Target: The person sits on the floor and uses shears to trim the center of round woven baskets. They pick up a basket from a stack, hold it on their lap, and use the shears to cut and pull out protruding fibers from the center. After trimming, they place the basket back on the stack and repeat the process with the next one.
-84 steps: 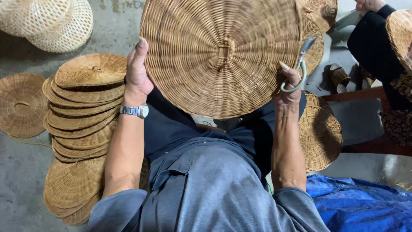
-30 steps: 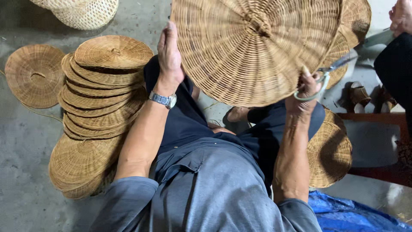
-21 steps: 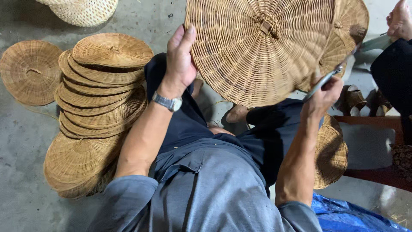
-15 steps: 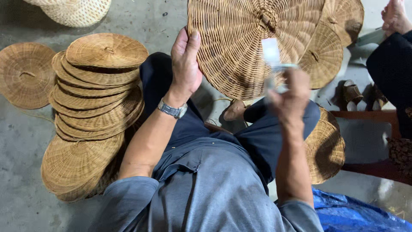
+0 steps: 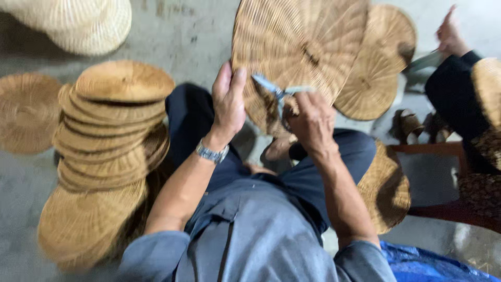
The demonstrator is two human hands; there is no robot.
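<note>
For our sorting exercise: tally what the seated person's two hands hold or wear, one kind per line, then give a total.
Woven round mat: 1, gripped by the left hand
Scissors: 1, in the right hand
Wristwatch: 1, on the left wrist
Total: 3

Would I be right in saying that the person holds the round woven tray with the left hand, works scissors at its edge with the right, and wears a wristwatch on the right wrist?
Not quite: the head view shows the wristwatch on the left wrist. The left hand does hold the round woven tray, and the right hand works the scissors.
</note>
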